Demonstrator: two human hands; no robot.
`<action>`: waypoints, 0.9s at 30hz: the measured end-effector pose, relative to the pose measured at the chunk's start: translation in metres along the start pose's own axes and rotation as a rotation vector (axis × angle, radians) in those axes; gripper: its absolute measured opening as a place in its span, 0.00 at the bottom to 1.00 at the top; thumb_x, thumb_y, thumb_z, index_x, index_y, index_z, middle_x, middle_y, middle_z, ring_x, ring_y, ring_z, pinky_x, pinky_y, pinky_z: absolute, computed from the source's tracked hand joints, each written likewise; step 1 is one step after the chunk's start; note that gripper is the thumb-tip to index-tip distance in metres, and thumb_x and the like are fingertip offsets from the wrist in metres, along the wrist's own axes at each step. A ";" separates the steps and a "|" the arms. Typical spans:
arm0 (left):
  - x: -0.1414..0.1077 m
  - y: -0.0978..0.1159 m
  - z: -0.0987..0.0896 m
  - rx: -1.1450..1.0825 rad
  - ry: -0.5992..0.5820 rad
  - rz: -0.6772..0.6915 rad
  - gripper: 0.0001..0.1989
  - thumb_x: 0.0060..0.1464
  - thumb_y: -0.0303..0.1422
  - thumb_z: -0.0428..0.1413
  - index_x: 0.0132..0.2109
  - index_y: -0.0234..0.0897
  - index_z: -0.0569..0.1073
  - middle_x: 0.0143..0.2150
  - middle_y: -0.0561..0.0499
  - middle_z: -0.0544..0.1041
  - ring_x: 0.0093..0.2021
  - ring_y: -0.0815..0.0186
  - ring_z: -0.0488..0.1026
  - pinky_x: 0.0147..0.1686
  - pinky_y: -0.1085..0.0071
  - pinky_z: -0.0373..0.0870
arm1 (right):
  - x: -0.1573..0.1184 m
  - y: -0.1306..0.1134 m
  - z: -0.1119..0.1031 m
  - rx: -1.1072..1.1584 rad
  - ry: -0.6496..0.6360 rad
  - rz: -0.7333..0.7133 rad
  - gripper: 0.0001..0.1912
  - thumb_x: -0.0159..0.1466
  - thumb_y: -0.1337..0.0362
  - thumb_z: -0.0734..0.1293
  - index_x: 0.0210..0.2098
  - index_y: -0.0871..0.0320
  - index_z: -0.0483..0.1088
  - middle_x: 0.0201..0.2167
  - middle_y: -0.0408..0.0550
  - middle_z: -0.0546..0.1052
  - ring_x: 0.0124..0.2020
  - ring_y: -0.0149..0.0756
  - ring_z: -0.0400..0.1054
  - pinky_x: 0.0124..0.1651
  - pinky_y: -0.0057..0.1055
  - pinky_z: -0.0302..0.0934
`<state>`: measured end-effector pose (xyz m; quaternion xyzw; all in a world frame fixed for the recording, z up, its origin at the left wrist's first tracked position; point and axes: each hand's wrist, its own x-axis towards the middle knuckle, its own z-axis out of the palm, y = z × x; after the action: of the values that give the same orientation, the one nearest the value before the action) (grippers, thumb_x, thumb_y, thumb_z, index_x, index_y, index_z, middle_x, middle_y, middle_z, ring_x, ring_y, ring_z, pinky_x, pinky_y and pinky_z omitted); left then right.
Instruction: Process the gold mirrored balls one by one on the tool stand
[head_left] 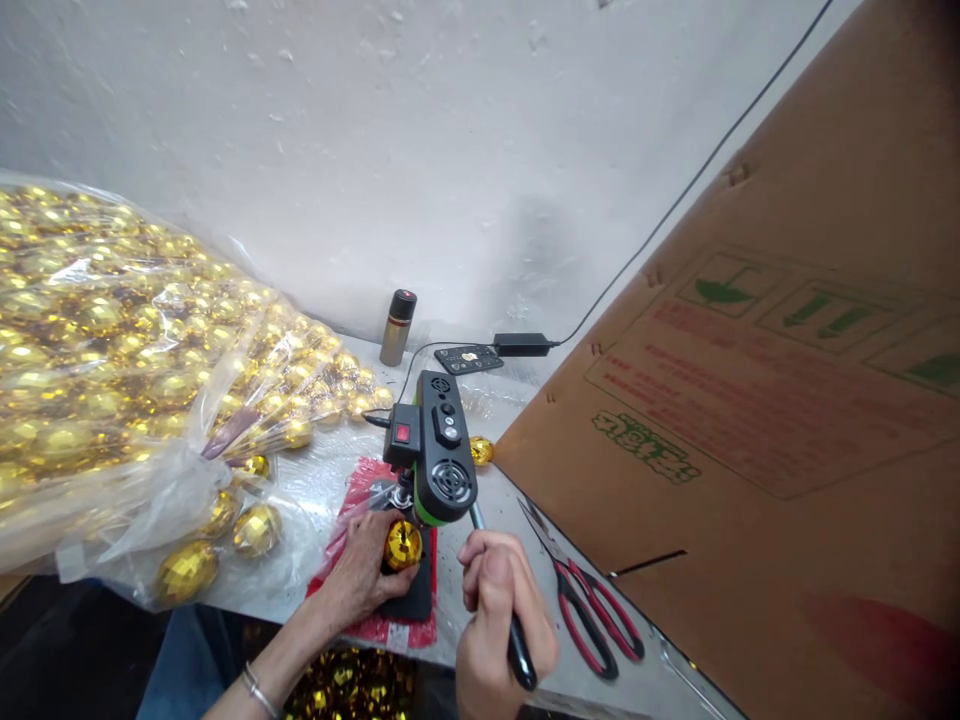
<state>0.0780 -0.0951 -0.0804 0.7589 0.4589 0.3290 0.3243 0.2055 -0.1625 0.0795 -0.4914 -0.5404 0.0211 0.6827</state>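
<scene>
My left hand (361,572) grips a small faceted gold ball (403,544) and holds it on the black base under the head of a small black-and-green bench press machine (439,447). My right hand (498,617) is closed around the machine's black-tipped lever handle (517,645), to the right of the ball. A red sheet (358,490) lies under the machine's base. The machine's red switch faces me.
A big clear plastic bag of gold balls (112,340) fills the left. Red-handled scissors (592,610) lie right of my hand. A large cardboard box (765,400) walls the right side. A metal flask (397,327), a power adapter (521,344) and a loose gold ball (481,450) sit behind.
</scene>
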 end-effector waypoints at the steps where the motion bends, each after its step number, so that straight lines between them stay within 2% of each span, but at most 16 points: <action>1: 0.000 0.000 0.000 0.000 -0.007 -0.003 0.28 0.53 0.34 0.67 0.61 0.41 0.76 0.55 0.42 0.83 0.55 0.44 0.78 0.58 0.47 0.75 | -0.003 0.004 -0.001 0.006 -0.004 -0.010 0.20 0.80 0.67 0.60 0.30 0.54 0.68 0.24 0.38 0.68 0.20 0.26 0.59 0.22 0.27 0.52; 7: -0.001 0.000 -0.002 -0.010 -0.037 -0.034 0.24 0.53 0.35 0.67 0.57 0.42 0.76 0.51 0.44 0.81 0.53 0.46 0.76 0.57 0.49 0.74 | -0.027 0.028 0.000 0.024 0.013 -0.107 0.20 0.79 0.69 0.59 0.29 0.54 0.66 0.26 0.40 0.71 0.27 0.30 0.69 0.31 0.29 0.59; 11: -0.001 0.001 -0.004 -0.017 -0.059 -0.030 0.21 0.54 0.36 0.67 0.55 0.43 0.76 0.50 0.46 0.80 0.53 0.47 0.75 0.57 0.50 0.73 | -0.038 0.038 0.004 0.019 0.034 -0.103 0.20 0.80 0.66 0.58 0.30 0.53 0.65 0.28 0.39 0.73 0.28 0.30 0.69 0.37 0.30 0.63; 16: -0.002 0.004 -0.005 -0.021 -0.081 -0.055 0.20 0.55 0.36 0.66 0.55 0.42 0.76 0.50 0.45 0.79 0.53 0.47 0.74 0.57 0.51 0.72 | -0.043 0.045 0.005 0.016 0.065 -0.102 0.20 0.80 0.66 0.58 0.30 0.53 0.66 0.29 0.37 0.73 0.30 0.30 0.68 0.51 0.33 0.66; 27: -0.004 0.000 0.001 -0.003 -0.065 -0.055 0.23 0.54 0.34 0.66 0.56 0.42 0.75 0.51 0.45 0.79 0.52 0.48 0.73 0.57 0.52 0.72 | -0.043 0.047 0.014 -0.053 0.153 -0.187 0.21 0.80 0.65 0.58 0.27 0.53 0.62 0.27 0.37 0.70 0.26 0.30 0.63 0.51 0.36 0.67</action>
<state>0.0774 -0.0991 -0.0815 0.7559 0.4684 0.2959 0.3488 0.2004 -0.1528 0.0152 -0.4570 -0.5305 -0.0945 0.7076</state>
